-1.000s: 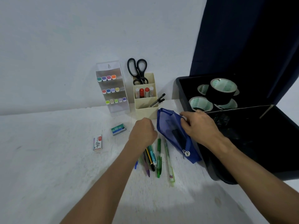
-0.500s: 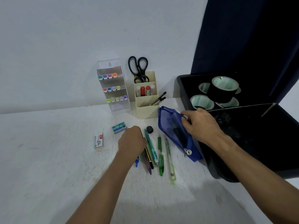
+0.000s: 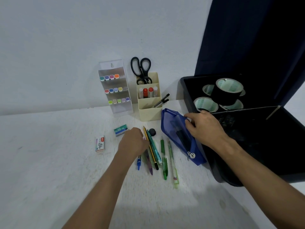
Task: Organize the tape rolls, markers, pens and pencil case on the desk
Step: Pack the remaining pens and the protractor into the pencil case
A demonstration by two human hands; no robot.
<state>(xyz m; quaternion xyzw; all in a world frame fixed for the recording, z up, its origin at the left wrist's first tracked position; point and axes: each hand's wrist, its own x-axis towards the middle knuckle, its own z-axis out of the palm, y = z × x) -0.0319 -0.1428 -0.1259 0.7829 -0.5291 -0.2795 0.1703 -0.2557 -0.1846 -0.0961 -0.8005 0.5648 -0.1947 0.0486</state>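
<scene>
Both hands are working at the middle of the desk (image 3: 49, 162) in the head view, the only one. My left hand (image 3: 134, 142) is curling knuckles-up over the top ends of the loose pens; whether the fingers are actually pinching one, I cannot tell. My right hand (image 3: 203, 128) is gripping the upper edge of the blue pencil case (image 3: 175, 134), holding it tilted against the black bin (image 3: 186, 96) at three o'clock.

Judging by this, the step in hand is loading the loose writing tools into the case. The next move is probably calling for the left hand to gather a few, and for the right to be keeping the mouth open while they slide in point-first.

Counting now: about seven pens and pencils are lying fanned at six o'clock of the case, among them a yellow-black pencil (image 3: 151, 147) and two green pens (image 3: 163, 158). A small black cap (image 3: 152, 132) is sitting beside them. Four tape rolls (image 3: 228, 91) are showing in the bin at two o'clock, one stacked on top. Thirteen markers (image 3: 113, 89) are standing in the clear rack at twelve, and one pair of scissors (image 3: 141, 70) in the cream holder (image 3: 149, 111). Two staple boxes (image 3: 121, 130) are lying at nine o'clock.
</scene>
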